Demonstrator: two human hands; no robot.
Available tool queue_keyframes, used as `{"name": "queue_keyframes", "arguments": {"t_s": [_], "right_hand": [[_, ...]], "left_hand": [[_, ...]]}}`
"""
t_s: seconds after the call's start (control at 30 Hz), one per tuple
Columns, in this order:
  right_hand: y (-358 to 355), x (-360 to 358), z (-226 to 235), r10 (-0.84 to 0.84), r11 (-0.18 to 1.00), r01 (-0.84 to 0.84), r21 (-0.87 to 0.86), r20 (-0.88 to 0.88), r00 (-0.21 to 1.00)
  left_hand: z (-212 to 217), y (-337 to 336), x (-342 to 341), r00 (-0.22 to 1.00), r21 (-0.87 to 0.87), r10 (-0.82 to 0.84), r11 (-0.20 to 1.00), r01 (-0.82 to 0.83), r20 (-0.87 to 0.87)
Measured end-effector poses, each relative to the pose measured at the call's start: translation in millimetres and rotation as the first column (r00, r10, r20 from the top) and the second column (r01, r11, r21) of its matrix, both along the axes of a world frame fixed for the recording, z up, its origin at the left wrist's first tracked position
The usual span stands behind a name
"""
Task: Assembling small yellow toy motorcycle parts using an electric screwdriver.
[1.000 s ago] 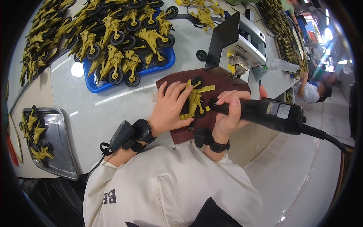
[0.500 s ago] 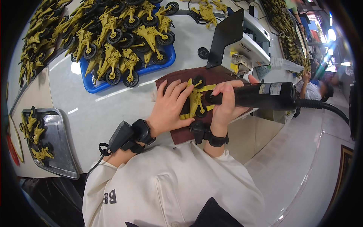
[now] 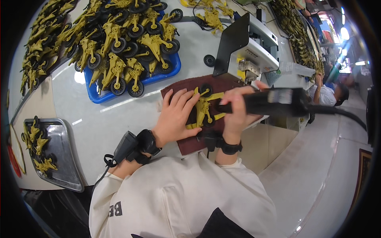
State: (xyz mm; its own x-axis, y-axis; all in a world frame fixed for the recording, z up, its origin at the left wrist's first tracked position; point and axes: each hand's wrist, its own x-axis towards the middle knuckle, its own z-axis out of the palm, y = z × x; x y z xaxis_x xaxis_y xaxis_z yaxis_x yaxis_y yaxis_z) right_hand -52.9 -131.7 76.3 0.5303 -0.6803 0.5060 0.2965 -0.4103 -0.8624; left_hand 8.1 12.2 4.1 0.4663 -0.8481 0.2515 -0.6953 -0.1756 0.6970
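Note:
My right hand (image 3: 237,111) is wrapped round a black corded electric screwdriver (image 3: 274,102), held sideways and blurred by motion. The tool's front end points left, at the yellow toy chassis (image 3: 203,109) with black wheels. This piece lies on a dark red-brown mat (image 3: 192,146), among yellow strips. My left hand (image 3: 174,115) rests with fingers spread at the chassis's left side, its index fingertip and thumb spanning and holding it. The screwdriver's tip is hidden behind my right fingers, so contact cannot be made out.
A blue tray (image 3: 115,97) heaped with similar chassis stands at the far left. A white-and-black boxy machine (image 3: 254,55) sits beyond the mat. Near it lies a loose black wheel (image 3: 209,60). A metal tray (image 3: 71,158) with several yellow pieces is at left. Another person (image 3: 331,93) sits at right.
The screwdriver has moved slightly and is now blurred. Both hands stay at the chassis, and the whole view has shifted a little.

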Motion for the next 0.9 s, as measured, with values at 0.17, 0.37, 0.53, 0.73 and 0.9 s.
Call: {"name": "queue_keyframes", "arguments": {"t_s": [0.17, 0.37, 0.53, 0.73, 0.9], "right_hand": [[-49, 11, 52, -0.253, 0.956, 0.286, -0.068, 0.302, 0.919], [-79, 28, 40, -0.257, 0.959, 0.275, -0.069, 0.196, 0.946], [-32, 2, 40, -0.113, 0.99, 0.1, 0.098, 0.141, 0.984], [18, 9, 17, 0.018, 0.999, -0.023, 0.03, 0.144, 0.989], [23, 23, 5, 0.036, 0.995, -0.048, 0.087, 0.137, 0.99]], "left_hand": [[1, 0, -3, 1.0, -0.002, -0.002, 1.0, 0.002, 0.005], [1, -1, -3, 1.0, 0.002, 0.0, 1.0, 0.0, 0.012], [1, 0, -2, 1.0, 0.012, -0.013, 1.0, 0.014, -0.005], [-2, 1, -1, 1.0, -0.014, 0.008, 1.0, -0.008, 0.017], [-4, 0, 0, 1.0, -0.032, 0.01, 0.999, -0.01, -0.001]]}}
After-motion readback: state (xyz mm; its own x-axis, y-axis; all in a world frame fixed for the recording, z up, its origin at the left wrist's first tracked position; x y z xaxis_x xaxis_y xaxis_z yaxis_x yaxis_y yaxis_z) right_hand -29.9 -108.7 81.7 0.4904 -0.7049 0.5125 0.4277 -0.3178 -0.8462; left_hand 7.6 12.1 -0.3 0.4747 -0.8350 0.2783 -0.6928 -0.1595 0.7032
